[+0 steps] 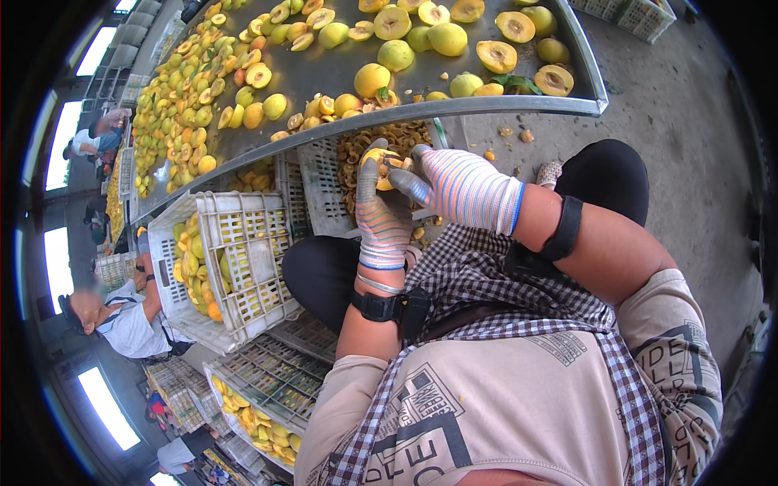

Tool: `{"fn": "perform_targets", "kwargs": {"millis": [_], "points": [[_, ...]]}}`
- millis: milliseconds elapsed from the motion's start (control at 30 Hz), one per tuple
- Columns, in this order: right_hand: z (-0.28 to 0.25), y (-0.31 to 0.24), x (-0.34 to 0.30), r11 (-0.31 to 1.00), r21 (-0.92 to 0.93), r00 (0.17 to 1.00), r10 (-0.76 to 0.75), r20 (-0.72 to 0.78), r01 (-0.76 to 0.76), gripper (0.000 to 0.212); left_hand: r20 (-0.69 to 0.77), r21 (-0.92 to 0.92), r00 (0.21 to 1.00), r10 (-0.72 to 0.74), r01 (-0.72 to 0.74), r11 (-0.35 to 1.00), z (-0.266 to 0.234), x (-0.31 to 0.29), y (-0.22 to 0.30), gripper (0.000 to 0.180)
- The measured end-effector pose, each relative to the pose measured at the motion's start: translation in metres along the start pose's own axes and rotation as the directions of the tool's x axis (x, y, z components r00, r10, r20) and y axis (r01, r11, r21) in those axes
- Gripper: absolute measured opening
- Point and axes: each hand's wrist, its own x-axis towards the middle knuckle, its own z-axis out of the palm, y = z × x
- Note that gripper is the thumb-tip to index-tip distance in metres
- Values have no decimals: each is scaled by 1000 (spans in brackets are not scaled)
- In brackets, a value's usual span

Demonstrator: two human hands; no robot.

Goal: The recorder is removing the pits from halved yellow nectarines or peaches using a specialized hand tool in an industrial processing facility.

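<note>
My left hand [382, 215], in a striped glove with grey fingers, is closed around a yellow peach half [378, 175], its cut side with a brownish hollow partly in view. Close against the fruit is my right hand [466, 185], gloved the same way, thumb and fingers drawn together at the hollow. Whatever those fingers pinch is too small and covered to make out. Both hands are over a crate of brownish-yellow fruit scraps [350, 172], just below the metal table's near rim [486, 104].
Whole and halved peaches [392, 55] lie across the metal table [312, 77]. A tilted white crate of peaches [243, 267] stands at my left, with another crate [267, 381] below it. Farther left is another person [134, 320]. Fruit bits dot the concrete floor [527, 136].
</note>
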Motion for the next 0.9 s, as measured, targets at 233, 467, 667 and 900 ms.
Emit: {"fn": "perform_targets", "kwargs": {"millis": [233, 467, 667, 900], "points": [[3, -9, 0, 998, -66, 1000, 22, -20, -23, 34, -26, 99, 992, 122, -119, 988, 6, -2, -8, 55], [13, -7, -2, 996, -74, 994, -50, -92, 43, 33, -9, 233, 927, 374, -362, 902, 14, -1, -17, 58], [16, -8, 1, 997, -7, 991, -81, -111, 81, 35, 12, 363, 866, 501, -470, 804, 21, -2, -12, 61], [13, -12, 2, 998, 65, 1000, -23, -21, 24, 50, 88, 435, 826, 556, -534, 725, 15, 4, -9, 62]]}}
